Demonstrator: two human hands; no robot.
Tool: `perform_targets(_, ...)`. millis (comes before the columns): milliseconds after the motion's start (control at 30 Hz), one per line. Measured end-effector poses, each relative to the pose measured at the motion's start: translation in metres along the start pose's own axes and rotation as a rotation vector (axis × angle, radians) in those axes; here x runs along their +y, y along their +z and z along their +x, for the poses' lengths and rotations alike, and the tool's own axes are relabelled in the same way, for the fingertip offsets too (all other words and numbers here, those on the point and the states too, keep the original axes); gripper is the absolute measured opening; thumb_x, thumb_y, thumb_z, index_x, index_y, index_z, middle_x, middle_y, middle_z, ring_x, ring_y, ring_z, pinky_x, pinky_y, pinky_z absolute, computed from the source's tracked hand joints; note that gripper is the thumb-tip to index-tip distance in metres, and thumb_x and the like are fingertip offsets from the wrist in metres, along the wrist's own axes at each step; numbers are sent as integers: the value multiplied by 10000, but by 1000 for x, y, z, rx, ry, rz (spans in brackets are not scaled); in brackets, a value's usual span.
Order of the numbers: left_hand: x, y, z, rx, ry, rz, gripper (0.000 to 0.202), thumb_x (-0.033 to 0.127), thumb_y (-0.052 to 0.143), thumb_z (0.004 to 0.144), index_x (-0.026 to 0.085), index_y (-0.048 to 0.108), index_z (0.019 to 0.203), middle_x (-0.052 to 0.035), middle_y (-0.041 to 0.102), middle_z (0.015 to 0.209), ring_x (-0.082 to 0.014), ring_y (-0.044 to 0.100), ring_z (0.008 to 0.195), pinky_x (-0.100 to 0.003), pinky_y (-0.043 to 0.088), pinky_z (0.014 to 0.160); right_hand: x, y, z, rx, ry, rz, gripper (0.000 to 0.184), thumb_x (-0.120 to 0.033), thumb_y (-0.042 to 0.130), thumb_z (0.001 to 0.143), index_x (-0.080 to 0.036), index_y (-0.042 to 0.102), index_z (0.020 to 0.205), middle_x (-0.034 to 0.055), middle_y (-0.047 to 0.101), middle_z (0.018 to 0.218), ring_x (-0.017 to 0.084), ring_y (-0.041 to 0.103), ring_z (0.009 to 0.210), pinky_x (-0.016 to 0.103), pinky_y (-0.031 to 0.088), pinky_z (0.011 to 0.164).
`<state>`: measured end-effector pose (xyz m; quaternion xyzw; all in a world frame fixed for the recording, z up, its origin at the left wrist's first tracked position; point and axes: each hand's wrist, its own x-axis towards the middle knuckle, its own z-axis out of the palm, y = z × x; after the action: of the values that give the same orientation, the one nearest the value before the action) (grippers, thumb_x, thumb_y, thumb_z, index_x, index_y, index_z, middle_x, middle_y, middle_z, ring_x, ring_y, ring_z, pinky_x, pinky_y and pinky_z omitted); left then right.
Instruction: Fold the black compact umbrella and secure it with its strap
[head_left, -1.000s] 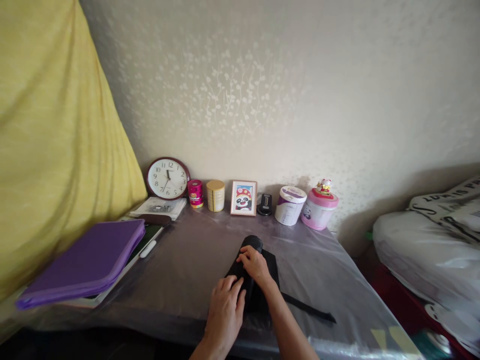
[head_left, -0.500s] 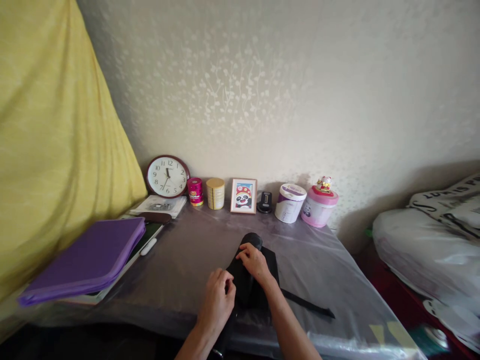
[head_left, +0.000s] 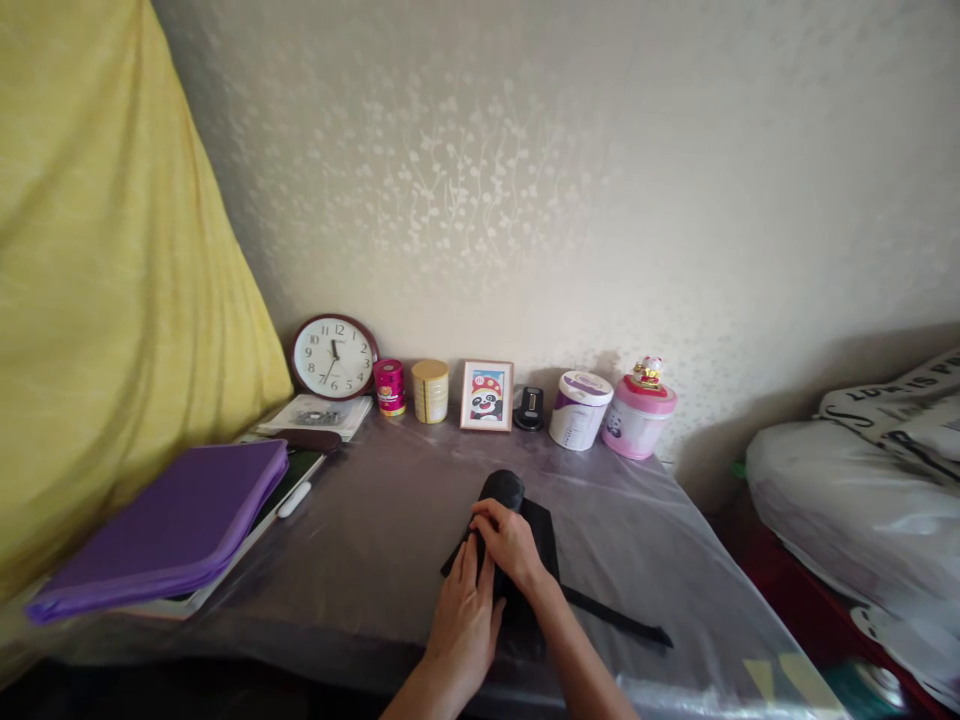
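A black rounded bundle (head_left: 502,488) lies on the table in front of me, over a flat black piece of cloth-like material (head_left: 541,530). Its exact kind does not show. My left hand (head_left: 466,610) rests on the near part of it, fingers stretched out and close together. Just beyond, my right hand (head_left: 508,540) is closed over the bundle with bent fingers, its fingertips beside those of the left. A thin black strap (head_left: 619,615) runs out from the flat piece toward the right. Both hands hide much of the bundle's middle.
Along the wall stand a clock (head_left: 334,356), a pink can (head_left: 389,388), a yellow can (head_left: 430,391), a panda picture frame (head_left: 487,396), a small black device (head_left: 529,409) and two tubs (head_left: 580,415). A purple folder (head_left: 169,520) lies left; white bags (head_left: 847,480) sit right.
My left hand has moved forward and right onto the black bundle, its curled fingers now straightened flat. The right hand has shifted slightly toward me, staying on the bundle.
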<state>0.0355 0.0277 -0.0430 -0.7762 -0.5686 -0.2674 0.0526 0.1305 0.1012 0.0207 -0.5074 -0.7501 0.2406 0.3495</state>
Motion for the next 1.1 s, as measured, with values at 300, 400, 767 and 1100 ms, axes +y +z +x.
perform_targets(300, 1, 12, -4, 45, -60, 85, 548, 128, 382, 796, 76, 294, 1334, -200, 441, 1298, -287, 448, 1188, -433, 455, 908, 30, -2, -12, 40, -335, -111, 254, -239, 417, 898, -232, 642, 1015, 40, 649, 1097, 194, 461, 1171, 419, 299, 1023)
perform_targets(400, 1, 10, -4, -7, -88, 111, 565, 140, 382, 806, 69, 267, 1354, -212, 458, 1282, -279, 474, 1163, -406, 463, 893, 45, 2, 15, 28, -288, -210, 274, -245, 397, 906, -263, 650, 1010, 23, 625, 1153, 192, 428, 1212, 459, 214, 1050)
perform_targets(767, 3, 9, -2, -46, -117, 117, 637, 81, 325, 794, 100, 130, 1400, -203, 468, 1277, -256, 523, 1103, -411, 467, 865, 78, -18, 70, 148, 116, -263, 287, -248, 401, 868, -196, 646, 1008, 76, 644, 1090, 192, 549, 1068, 319, 360, 957)
perform_targets(1100, 3, 2, 0, -31, -106, 55, 565, 111, 340, 809, 54, 237, 1362, -236, 472, 1249, -281, 531, 1086, -406, 463, 868, 104, -65, -28, 236, 499, -59, 286, -298, 389, 813, -179, 641, 875, 43, 678, 701, 167, 660, 661, 238, 506, 544)
